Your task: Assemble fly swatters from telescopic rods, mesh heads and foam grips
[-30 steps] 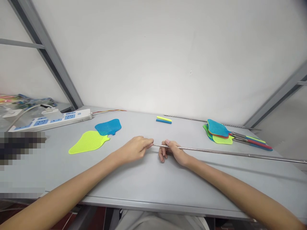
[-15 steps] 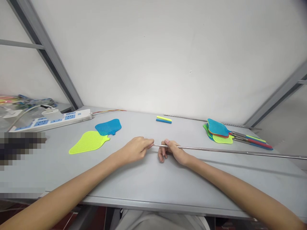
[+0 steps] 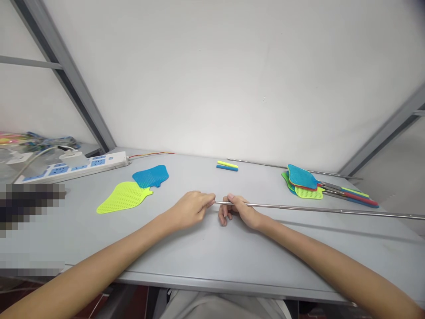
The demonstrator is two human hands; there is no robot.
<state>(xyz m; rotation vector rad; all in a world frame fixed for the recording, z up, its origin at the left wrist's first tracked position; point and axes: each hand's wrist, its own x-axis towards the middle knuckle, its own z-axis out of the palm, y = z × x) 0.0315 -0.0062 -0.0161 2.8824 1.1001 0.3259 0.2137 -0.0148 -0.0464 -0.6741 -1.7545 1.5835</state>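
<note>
A long thin metal rod stretches from the table's middle out past the right edge. My right hand grips it near its left end. My left hand pinches the rod's very tip between thumb and fingers. To the left lie a loose yellow-green swatter head and a blue swatter head, flat on the grey table.
A stack of finished fly swatters with coloured handles rests at the right. Two short grip sleeves, yellow and blue, and another metal rod lie near the wall. A white power strip sits at the far left.
The rod's far end has lifted slightly. Both hands have shifted a little to the right, still holding the rod.
</note>
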